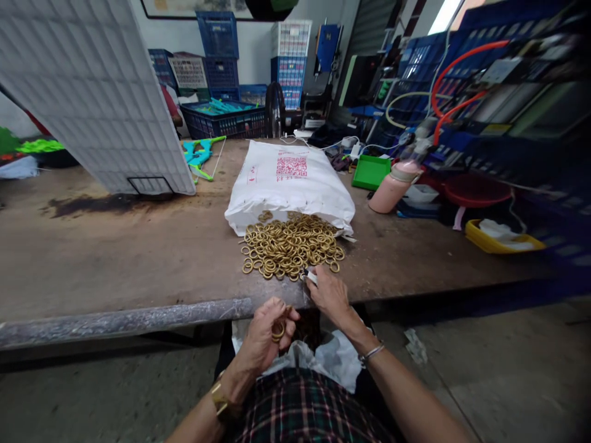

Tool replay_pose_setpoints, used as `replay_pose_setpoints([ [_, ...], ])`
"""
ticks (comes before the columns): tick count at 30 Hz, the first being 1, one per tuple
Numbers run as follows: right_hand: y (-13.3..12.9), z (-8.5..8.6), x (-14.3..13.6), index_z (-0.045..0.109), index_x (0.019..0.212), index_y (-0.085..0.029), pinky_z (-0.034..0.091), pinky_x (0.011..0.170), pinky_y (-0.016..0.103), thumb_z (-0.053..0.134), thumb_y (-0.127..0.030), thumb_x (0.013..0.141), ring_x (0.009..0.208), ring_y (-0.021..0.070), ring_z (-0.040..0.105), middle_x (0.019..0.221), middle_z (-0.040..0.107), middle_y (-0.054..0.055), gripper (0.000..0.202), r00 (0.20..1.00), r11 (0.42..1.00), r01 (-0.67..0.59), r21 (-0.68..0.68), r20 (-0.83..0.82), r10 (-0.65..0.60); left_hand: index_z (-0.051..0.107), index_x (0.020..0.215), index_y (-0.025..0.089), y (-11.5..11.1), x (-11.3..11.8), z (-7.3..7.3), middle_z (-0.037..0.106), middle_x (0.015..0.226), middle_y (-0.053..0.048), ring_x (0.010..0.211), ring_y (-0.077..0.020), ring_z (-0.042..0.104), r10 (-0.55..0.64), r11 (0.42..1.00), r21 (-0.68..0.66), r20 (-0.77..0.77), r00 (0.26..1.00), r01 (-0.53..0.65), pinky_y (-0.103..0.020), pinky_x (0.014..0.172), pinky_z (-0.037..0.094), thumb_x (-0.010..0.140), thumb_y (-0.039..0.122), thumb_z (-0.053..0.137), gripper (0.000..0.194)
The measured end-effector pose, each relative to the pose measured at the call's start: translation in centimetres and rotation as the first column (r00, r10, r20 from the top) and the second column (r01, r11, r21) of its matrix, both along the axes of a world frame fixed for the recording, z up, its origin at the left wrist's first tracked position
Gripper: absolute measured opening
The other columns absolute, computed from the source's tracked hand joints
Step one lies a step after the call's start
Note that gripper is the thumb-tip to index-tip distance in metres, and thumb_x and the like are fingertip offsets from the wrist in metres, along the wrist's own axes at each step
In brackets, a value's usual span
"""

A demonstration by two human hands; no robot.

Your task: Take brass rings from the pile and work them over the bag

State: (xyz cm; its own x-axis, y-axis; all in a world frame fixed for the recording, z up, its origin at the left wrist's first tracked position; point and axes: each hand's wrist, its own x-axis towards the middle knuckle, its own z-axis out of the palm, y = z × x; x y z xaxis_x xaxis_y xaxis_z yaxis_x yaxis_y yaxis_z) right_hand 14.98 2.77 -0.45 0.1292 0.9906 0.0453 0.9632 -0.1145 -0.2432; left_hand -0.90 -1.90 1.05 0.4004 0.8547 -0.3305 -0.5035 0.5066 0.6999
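A heap of brass-coloured rings (290, 246) spills onto the table from the mouth of a white woven sack (295, 172) with a red printed code. My left hand (270, 329) is closed around several rings (277, 331) just off the table's front edge. At the near side of the heap, my right hand (329, 292) pinches a small white-handled tool (311, 277) with a dark tip. That tip is at a ring on the heap's edge; whether it hooks it I cannot tell. Below the hands, a whitish plastic bag (339, 360) lies over my lap.
A ribbed white panel (111, 92) stands at the left on a wire foot. To the right are a pink bottle (392, 187), a green tray (370, 171) and a yellow tray (503, 239). A dark crate (226, 123) stands behind. Grey wrapping covers the table's front edge (124, 323).
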Motion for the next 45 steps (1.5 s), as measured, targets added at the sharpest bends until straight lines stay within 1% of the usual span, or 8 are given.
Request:
replay_pose_setpoints([
  [4,0.4,-0.1,-0.3,0.053,0.092,-0.019,0.027,0.057,0.025,0.042,-0.028,0.084,0.073,0.0162,0.056,0.089,0.062,0.007,0.017,1.000,0.999,0.016,-0.045,0.006,-0.016,0.051,0.088,0.018,0.4,-0.5,-0.7,0.057,0.068,0.000,0.050,-0.0078,0.049,-0.002,0.993,-0.117,0.130,0.992,0.018,-0.015,0.037,0.028,0.071,0.029,0.061,0.022],
  [10,0.1,-0.4,-0.1,0.053,0.090,-0.019,0.028,0.057,0.026,0.043,-0.022,0.081,0.071,0.0160,0.055,0.086,0.061,0.006,0.014,0.999,1.000,-0.020,-0.006,-0.031,0.020,0.049,0.069,0.014,1.1,-0.6,-1.5,0.056,0.070,-0.001,0.060,-0.0096,0.055,0.051,0.979,-0.201,0.155,0.987,-0.020,-0.015,0.040,0.033,0.066,0.028,0.067,0.023],
  [17,-1.4,-1.0,-0.9,0.053,0.084,-0.018,0.032,0.061,0.024,0.042,-0.017,0.075,0.068,0.0150,0.053,0.075,0.060,0.003,0.014,0.945,0.970,-0.174,0.172,-0.247,0.214,0.050,0.087,0.017,1.6,0.4,-1.3,0.053,0.063,0.003,0.047,-0.0071,0.049,0.138,0.990,0.006,-0.221,0.965,-0.140,-0.014,0.035,0.029,0.065,0.048,0.064,0.041],
  [21,-2.0,-0.8,-1.9,0.052,0.084,-0.018,0.033,0.060,0.024,0.041,-0.019,0.075,0.064,0.0145,0.052,0.071,0.058,0.002,0.014,0.896,0.954,-0.231,0.190,-0.342,0.284,0.051,0.083,0.016,1.7,0.4,-1.7,0.045,0.053,0.006,0.039,-0.0042,0.038,0.101,0.993,0.094,-0.352,0.930,-0.072,-0.014,0.034,0.025,0.067,0.052,0.060,0.040],
  [29,-1.9,0.4,-2.8,0.048,0.070,-0.019,0.035,0.057,0.022,0.040,-0.035,0.081,0.058,0.0108,0.045,0.059,0.049,-0.004,0.020,0.639,0.980,-0.190,0.052,-0.752,0.164,0.055,0.069,0.014,1.5,0.1,-1.3,0.040,0.049,0.006,0.041,-0.0043,0.032,0.163,0.967,0.251,-0.490,0.856,-0.040,-0.017,0.038,0.024,0.071,0.046,0.058,0.032],
  [33,-1.7,0.2,-2.9,0.044,0.059,-0.019,0.032,0.052,0.021,0.041,-0.037,0.079,0.052,0.0092,0.041,0.053,0.044,-0.005,0.028,0.558,0.978,-0.207,-0.008,-0.822,0.111,0.056,0.070,0.014,1.3,0.1,-1.2,0.040,0.049,0.006,0.040,-0.0043,0.031,0.149,0.964,0.266,-0.477,0.866,-0.019,-0.017,0.038,0.023,0.072,0.046,0.056,0.032],
  [40,-1.8,0.1,-3.4,0.044,0.059,-0.018,0.030,0.052,0.021,0.043,-0.035,0.077,0.053,0.0084,0.037,0.054,0.040,-0.006,0.024,0.577,0.982,-0.190,0.008,-0.808,0.118,0.044,0.070,0.017,1.4,-0.2,-1.9,0.043,0.055,0.006,0.038,-0.0026,0.032,0.009,0.997,0.081,-0.319,0.948,0.018,-0.015,0.036,0.020,0.071,0.053,0.055,0.037],
  [45,-1.8,0.4,-3.5,0.048,0.062,-0.018,0.034,0.054,0.021,0.042,-0.031,0.076,0.054,0.0093,0.043,0.055,0.046,-0.005,0.021,0.509,0.981,-0.189,-0.041,-0.859,0.062,0.045,0.074,0.017,1.2,-0.3,-1.9,0.044,0.057,0.006,0.040,-0.0022,0.033,-0.001,0.998,0.066,-0.268,0.963,0.020,-0.014,0.036,0.021,0.072,0.048,0.056,0.033],
])
